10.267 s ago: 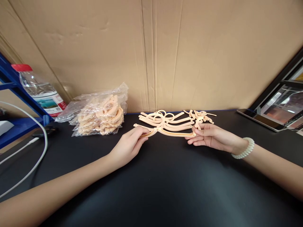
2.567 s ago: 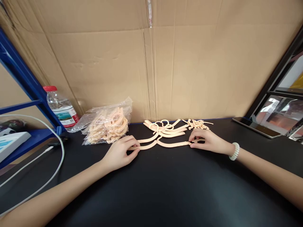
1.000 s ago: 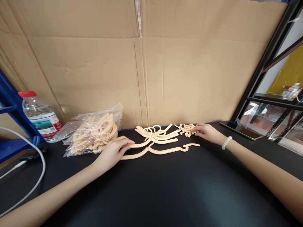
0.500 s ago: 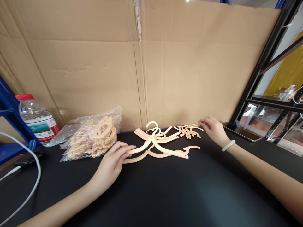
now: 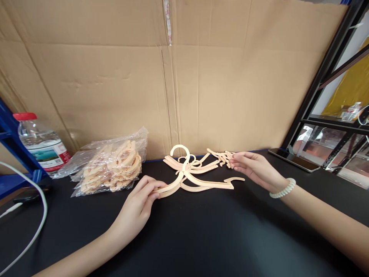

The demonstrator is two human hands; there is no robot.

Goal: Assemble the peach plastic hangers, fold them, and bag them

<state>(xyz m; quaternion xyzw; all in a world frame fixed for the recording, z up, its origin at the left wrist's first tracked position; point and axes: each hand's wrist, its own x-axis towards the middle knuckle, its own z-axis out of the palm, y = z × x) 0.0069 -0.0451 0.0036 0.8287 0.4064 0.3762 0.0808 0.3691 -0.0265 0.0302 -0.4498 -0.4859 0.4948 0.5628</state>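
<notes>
Hanger parts (image 5: 123, 167) are enclosed in a clear plastic bag (image 5: 72, 166) beside a red-capped bottle (image 5: 43, 152). A peach hanger (image 5: 182, 175) is pinched by the left hand (image 5: 140, 202) over the black tabletop (image 5: 184, 238), which is backed by cardboard (image 5: 115, 77) and extends before both hands. Small pieces (image 5: 224, 157) are met by the right hand's (image 5: 252, 167) narrowed fingers; gripping cannot be confirmed.

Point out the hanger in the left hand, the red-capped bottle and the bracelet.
Hanger (image 5: 182, 174): head view, on the joint below its hook.
Bottle (image 5: 47, 153): head view, on its label.
Bracelet (image 5: 284, 191): head view, on its beads.
</notes>
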